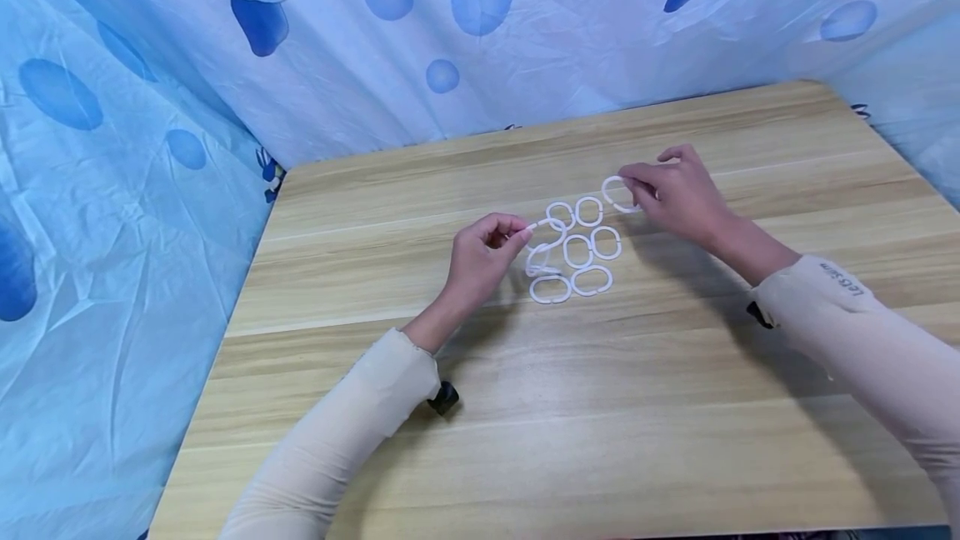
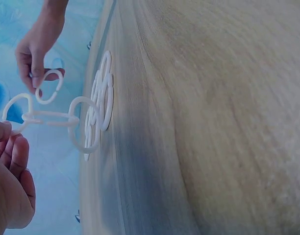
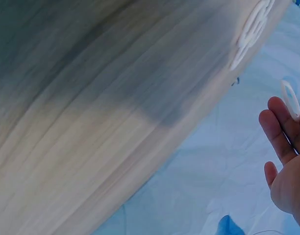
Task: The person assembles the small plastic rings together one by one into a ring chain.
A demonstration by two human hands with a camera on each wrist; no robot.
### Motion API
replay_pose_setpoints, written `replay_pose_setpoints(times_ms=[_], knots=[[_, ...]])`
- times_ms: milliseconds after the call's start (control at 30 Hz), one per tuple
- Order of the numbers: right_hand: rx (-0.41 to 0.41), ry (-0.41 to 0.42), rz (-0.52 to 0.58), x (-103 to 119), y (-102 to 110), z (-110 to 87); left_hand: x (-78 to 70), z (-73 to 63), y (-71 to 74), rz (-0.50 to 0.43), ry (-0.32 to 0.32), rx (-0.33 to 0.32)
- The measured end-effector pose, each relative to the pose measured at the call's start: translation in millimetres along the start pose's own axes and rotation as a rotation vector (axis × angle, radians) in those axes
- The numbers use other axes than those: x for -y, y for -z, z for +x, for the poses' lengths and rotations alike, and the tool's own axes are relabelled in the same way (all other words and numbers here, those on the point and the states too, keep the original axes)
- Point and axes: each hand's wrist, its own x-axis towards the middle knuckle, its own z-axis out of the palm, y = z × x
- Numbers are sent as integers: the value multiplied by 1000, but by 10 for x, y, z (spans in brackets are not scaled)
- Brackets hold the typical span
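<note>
My left hand (image 1: 480, 263) pinches the end of a short chain of white plastic links between thumb and fingertips. In the left wrist view its middle link (image 2: 49, 114) stretches sideways and the far link (image 2: 85, 99) hangs down from it. My right hand (image 1: 686, 197), raised to the right, pinches a single white link (image 1: 604, 190) with a small gap in its ring. That link is apart from the chain. Between and below the hands, several loose white links (image 1: 592, 267) lie flat in a cluster on the wooden table (image 1: 480, 457).
A blue and white patterned curtain (image 1: 405, 57) hangs behind the table's back edge and along its left side. A small black device (image 1: 444, 398) shows beneath the left sleeve (image 1: 360, 415), and the right sleeve (image 1: 847, 332) crosses the table's right part.
</note>
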Motion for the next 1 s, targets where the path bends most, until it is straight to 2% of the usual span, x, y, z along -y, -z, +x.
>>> replay_pose_setpoints(times_ms=[133, 333, 600, 867, 1000], knots=[[-28, 11, 58, 104, -8, 22, 1, -3, -12, -5, -8, 3], [25, -52, 142, 285, 9, 89, 6, -1, -32, -3, -15, 7], [43, -106, 259, 521, 17, 182, -13, 9, -71, -22, 25, 17], [8, -80, 309, 695, -19, 244, -351, -56, -56, -19, 36, 18], [0, -48, 303, 741, -57, 257, -399, -69, -58, -18, 40, 17]])
